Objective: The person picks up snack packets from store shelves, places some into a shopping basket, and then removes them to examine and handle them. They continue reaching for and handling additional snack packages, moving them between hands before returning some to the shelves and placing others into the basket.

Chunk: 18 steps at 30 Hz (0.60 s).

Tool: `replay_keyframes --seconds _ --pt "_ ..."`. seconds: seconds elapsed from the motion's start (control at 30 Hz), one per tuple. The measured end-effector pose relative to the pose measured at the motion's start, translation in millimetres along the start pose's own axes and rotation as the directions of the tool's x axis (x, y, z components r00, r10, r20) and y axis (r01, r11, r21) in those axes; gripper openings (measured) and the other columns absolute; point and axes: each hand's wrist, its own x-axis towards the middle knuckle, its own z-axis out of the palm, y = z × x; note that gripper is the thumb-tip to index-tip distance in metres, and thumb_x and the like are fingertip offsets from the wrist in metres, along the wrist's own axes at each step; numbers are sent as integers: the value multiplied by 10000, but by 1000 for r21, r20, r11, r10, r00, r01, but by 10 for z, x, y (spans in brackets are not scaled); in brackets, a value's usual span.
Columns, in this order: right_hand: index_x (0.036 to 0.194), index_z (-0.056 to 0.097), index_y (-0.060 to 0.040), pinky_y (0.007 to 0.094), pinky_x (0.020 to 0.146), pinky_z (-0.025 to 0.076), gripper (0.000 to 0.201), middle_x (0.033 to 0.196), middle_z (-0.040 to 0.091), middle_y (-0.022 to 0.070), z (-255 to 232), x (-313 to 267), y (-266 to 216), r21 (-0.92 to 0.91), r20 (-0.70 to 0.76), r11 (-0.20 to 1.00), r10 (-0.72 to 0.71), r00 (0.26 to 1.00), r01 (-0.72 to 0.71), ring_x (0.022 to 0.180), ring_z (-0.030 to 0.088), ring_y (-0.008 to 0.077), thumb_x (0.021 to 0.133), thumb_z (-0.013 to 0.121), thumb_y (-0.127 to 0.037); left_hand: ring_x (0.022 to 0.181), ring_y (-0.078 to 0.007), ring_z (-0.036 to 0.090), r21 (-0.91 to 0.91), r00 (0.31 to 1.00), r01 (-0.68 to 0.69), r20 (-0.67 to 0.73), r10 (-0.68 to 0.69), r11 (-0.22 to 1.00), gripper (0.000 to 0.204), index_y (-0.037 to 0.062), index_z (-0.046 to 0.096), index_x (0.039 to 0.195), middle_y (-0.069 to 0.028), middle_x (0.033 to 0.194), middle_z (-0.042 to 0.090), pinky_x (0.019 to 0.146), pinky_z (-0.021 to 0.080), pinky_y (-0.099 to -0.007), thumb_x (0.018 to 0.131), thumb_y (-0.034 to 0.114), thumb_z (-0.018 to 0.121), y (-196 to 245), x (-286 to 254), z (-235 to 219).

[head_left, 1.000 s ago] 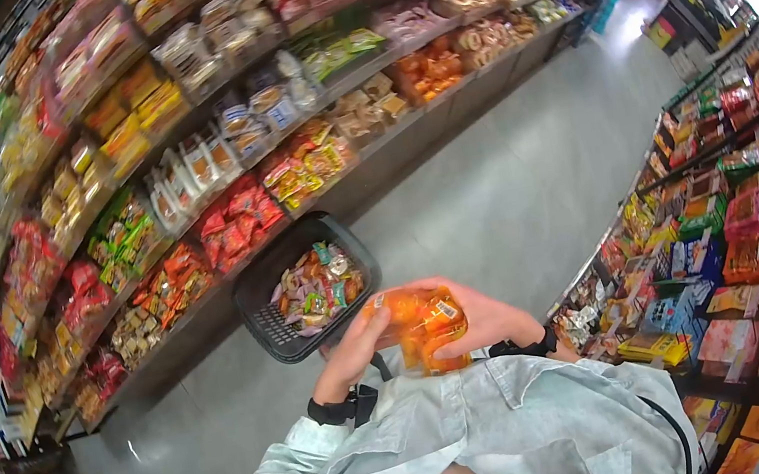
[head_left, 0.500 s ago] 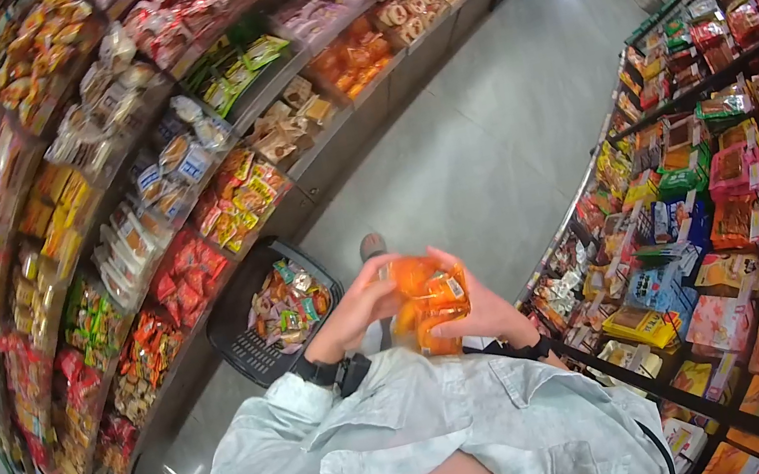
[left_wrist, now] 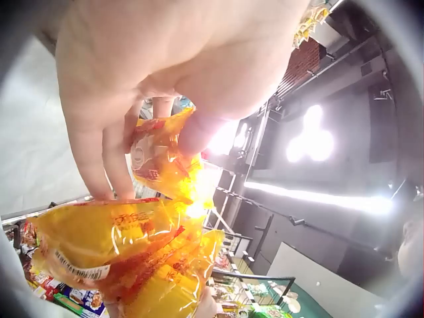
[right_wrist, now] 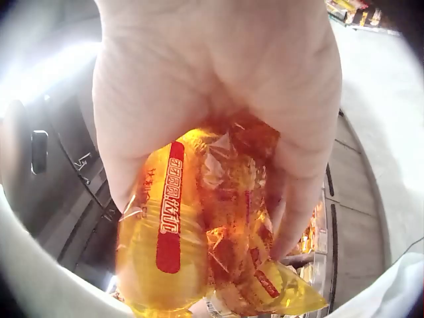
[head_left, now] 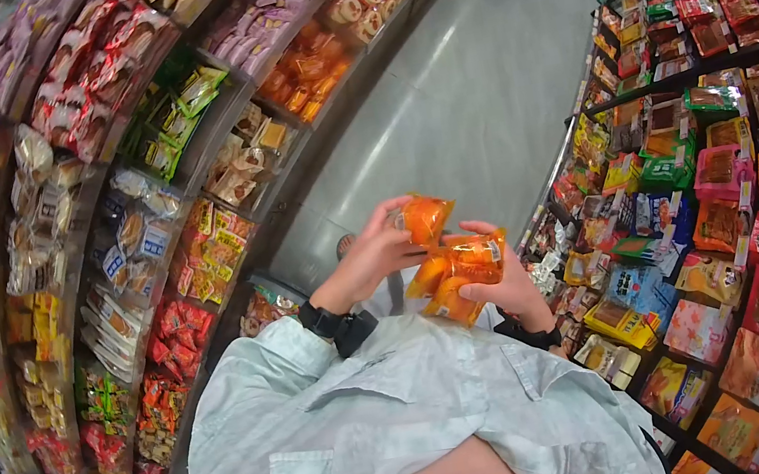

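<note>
In the head view, the left hand [head_left: 375, 256] pinches one orange packet [head_left: 427, 219] by its side. Just below and to the right, the right hand [head_left: 510, 287] grips several more orange packets [head_left: 454, 283] in a bunch. The left wrist view shows the single packet [left_wrist: 159, 156] between thumb and fingers, above the bunched packets [left_wrist: 112, 232], one with a barcode. In the right wrist view, a yellow-orange packet [right_wrist: 159, 232] with a red label lies in the palm, thumb and fingers around the bunch.
Stepped shelves of snacks line the left, with a bin of similar orange packets [head_left: 306, 72]. A basket [head_left: 267, 305] holding packets stands on the floor, partly hidden by the left arm. Racks of packaged food [head_left: 694, 232] line the right; grey floor [head_left: 436, 95] runs between.
The hands have moved apart, and one packet is now separate from the bunch in the left hand. The head view has shifted, with the basket now more hidden behind the left arm.
</note>
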Motion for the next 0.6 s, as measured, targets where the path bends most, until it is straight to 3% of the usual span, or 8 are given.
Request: replay_keyframes --seconds 0.07,0.17,0.2,0.47,0.6 --pt "1514 383 -39 364 1072 500 917 1387 607 122 -165 160 -53 -32 13 998 60 998 -60 1256 616 204 752 893 -65 1268 -250 628 6 999 -35 -18 35 999 534 139 359 1527 -101 1543 460 1038 538 -412 1013 46 469 146 223 50" --pt "1493 412 -43 347 1053 504 890 1299 632 81 -524 481 -91 -37 69 998 55 996 -52 1217 625 181 748 899 -66 1357 -215 548 164 980 -161 -93 178 973 539 109 387 1509 -74 1583 404 1054 514 -389 984 17 468 209 729 -83" --pt "1489 413 -47 341 1046 504 890 1292 635 76 -604 591 -221 15 63 998 56 996 -57 1207 626 176 746 902 -67 1359 -180 520 157 970 -179 -134 201 971 515 98 416 1485 -56 1544 441 1050 494 -363 980 20 473 299 859 -38" --pt "1468 437 -51 336 1038 505 870 1293 609 70 -1538 1443 -900 -41 164 999 11 986 -4 1173 626 167 734 902 -88 1234 -144 577 326 863 -276 -329 383 904 401 132 457 1428 -36 1412 549 1002 495 -353 1039 154 554 1015 1778 189" --pt "1468 444 -57 331 1038 501 867 1287 600 71 -1854 1820 -1057 -123 212 992 47 976 -21 1168 623 166 732 900 -96 1207 -181 601 399 770 -311 -426 475 863 525 140 430 1448 -103 1402 538 978 514 -358 974 46 635 1189 2216 0"
